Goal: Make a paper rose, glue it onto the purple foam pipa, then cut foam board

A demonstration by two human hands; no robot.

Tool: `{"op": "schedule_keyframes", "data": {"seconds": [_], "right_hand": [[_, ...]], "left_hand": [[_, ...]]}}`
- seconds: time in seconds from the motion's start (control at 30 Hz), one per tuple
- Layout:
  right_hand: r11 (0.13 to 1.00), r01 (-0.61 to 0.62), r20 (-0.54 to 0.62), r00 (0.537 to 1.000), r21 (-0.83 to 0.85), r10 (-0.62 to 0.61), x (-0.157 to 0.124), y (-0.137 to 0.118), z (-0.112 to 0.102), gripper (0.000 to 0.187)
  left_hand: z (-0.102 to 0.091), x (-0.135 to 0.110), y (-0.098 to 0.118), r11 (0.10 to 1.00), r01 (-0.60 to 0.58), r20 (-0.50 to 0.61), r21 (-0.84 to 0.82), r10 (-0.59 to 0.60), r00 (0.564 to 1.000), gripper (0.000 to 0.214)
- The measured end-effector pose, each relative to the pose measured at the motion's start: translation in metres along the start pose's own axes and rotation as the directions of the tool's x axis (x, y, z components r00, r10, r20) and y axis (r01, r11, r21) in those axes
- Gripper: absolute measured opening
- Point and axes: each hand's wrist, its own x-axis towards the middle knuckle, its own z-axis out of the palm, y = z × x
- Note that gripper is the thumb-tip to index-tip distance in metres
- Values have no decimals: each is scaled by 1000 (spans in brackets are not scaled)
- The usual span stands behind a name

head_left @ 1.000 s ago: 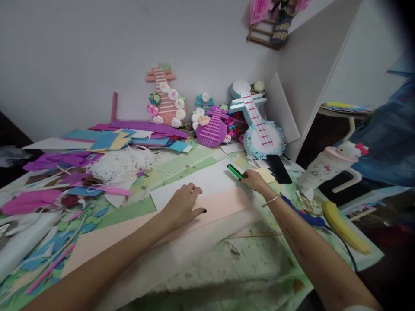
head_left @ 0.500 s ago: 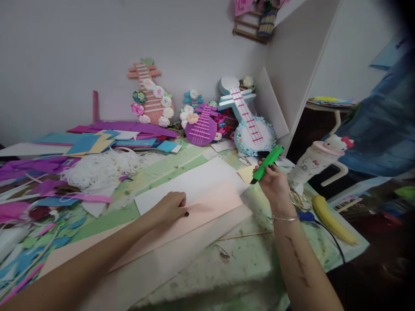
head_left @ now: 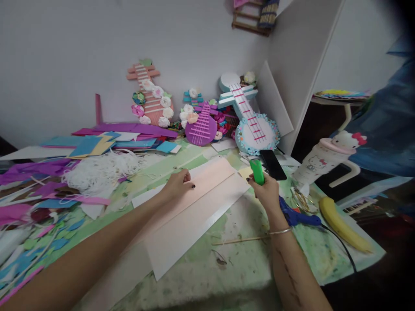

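My left hand [head_left: 177, 185] is closed, its fingers curled on the upper edge of a long pale pink sheet [head_left: 207, 176] that lies over white foam sheets [head_left: 191, 224] on the green table. My right hand [head_left: 267, 190] is closed round a bright green tool [head_left: 257, 171], held upright just right of the sheets. A thin bangle sits on that wrist.
A black phone [head_left: 272, 164], blue glue gun [head_left: 296, 215], banana [head_left: 342, 224] and white cartoon-cat cup [head_left: 324, 157] lie to the right. Paper guitar models [head_left: 253, 125] lean on the back wall. White string [head_left: 103, 166] and coloured scraps fill the left. A wooden skewer [head_left: 241, 239] lies near the front.
My right hand picked the green tool off the table, raised it, then brought it down upright. My left hand slid up the pink sheet; the sheets shifted and turned.
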Motion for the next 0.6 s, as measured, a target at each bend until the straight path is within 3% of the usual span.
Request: {"op": "schedule_keyframes", "data": {"seconds": [0.2, 0.47, 0.6], "right_hand": [[958, 141, 190, 977, -248, -95, -14, -12, 20, 9], [910, 176, 288, 955, -375, -67, -16, -14, 15, 31], [902, 268, 412, 904, -338, -114, -23, -24, 19, 39]], "left_hand": [[27, 34, 11, 997, -71, -41, 12, 71, 997, 19], [48, 74, 25, 986, -125, -65, 114, 133, 989, 17], [48, 65, 29, 964, -161, -117, 212, 188, 975, 20]]}}
